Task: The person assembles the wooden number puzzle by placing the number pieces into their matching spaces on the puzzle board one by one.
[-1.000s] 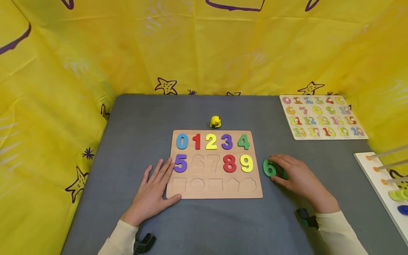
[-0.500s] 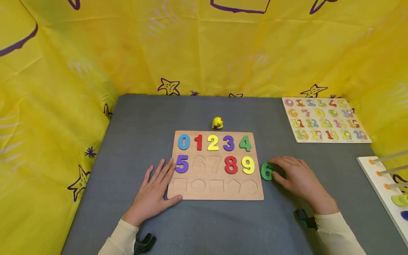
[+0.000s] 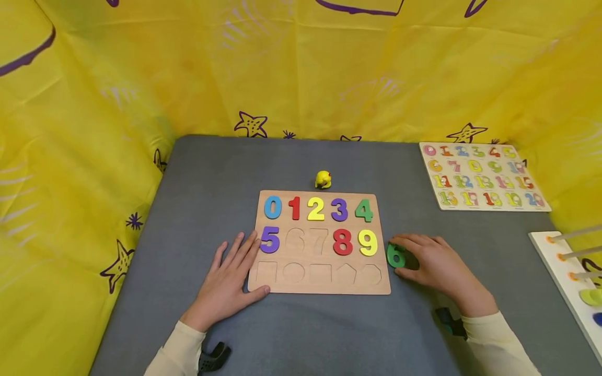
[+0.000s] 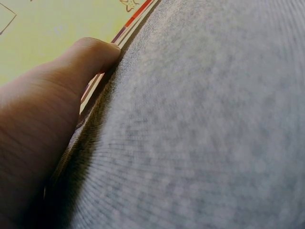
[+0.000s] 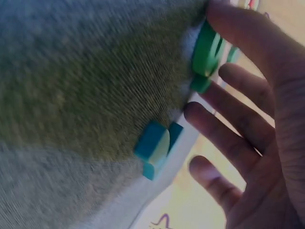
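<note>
A wooden puzzle board (image 3: 308,279) lies mid-table. Coloured numbers fill its top row; a purple 5 (image 3: 269,239), red 8 (image 3: 343,242) and yellow 9 (image 3: 368,243) stand in the second, beside bare 6 and 7 outlines. My left hand (image 3: 226,284) rests flat at the board's left side, fingers spread and thumb at its near edge. Just off the right edge, my right hand (image 3: 435,266) pinches a green number 6 (image 3: 396,256) between thumb and forefinger. The right wrist view shows a teal piece (image 5: 155,145) on the table under that palm, hidden from the head view.
Behind the board sits a small yellow toy (image 3: 323,179). A second number board (image 3: 489,203) lies at the back right. A white base with pegs (image 3: 564,282) stands along the right side, and yellow cloth (image 3: 282,68) hangs around the table.
The green 6 has slid slightly toward the board, and my right thumb and forefinger have come round it. My left hand keeps its place. The head view has shifted a little.
</note>
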Demonstrator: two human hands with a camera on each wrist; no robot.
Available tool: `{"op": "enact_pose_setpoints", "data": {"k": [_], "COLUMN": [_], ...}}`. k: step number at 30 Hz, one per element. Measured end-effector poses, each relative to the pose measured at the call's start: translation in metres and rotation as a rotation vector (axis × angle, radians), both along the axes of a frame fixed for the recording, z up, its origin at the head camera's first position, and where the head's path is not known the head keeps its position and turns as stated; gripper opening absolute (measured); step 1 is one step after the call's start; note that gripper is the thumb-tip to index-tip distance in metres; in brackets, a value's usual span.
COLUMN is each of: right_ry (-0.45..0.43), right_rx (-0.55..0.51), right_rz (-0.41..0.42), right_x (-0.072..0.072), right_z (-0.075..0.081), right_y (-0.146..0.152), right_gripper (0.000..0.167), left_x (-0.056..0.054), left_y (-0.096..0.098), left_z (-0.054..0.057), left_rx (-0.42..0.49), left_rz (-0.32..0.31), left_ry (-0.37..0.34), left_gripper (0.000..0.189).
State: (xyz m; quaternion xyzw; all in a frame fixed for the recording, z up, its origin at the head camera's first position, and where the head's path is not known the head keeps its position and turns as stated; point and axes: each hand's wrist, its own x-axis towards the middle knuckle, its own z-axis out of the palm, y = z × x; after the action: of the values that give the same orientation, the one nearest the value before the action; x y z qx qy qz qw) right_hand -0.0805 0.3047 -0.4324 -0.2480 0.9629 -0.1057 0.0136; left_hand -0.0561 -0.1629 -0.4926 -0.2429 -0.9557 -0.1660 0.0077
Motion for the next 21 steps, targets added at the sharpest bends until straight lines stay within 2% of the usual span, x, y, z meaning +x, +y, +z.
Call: {"op": "enact_pose_setpoints", "data": {"k": [5,9,15,21], "right_ry": [0.092,0.145,0.145,0.083], "right_rx": [-0.019,-0.060,-0.082,-0.025], "right_rz": [-0.003,0.030,0.168,0.282], "right_x": [-0.002,-0.011,-0.029,-0.040], "right_z": [0.000,0.012,0.034,0.028], "right_y": [-0.002,-0.016,-0.072,-0.137], "right_gripper": [0.055,0.054,0.055,0.048], "left_x": [-0.001,0.000,0.001,0.002], "left_y": [0.001,0.000,0.000,0.001], "left_z": [0.002,0.003,0.003,0.004], "left_rx": [-0.010,-0.006,0.009,0.000], "left_rz": [-0.005,-0.004,-0.001,0.006], "left_ry": [-0.013,-0.008,0.002,-0.027], "left_gripper": [0.105,0.105,0.104,0.104]}}
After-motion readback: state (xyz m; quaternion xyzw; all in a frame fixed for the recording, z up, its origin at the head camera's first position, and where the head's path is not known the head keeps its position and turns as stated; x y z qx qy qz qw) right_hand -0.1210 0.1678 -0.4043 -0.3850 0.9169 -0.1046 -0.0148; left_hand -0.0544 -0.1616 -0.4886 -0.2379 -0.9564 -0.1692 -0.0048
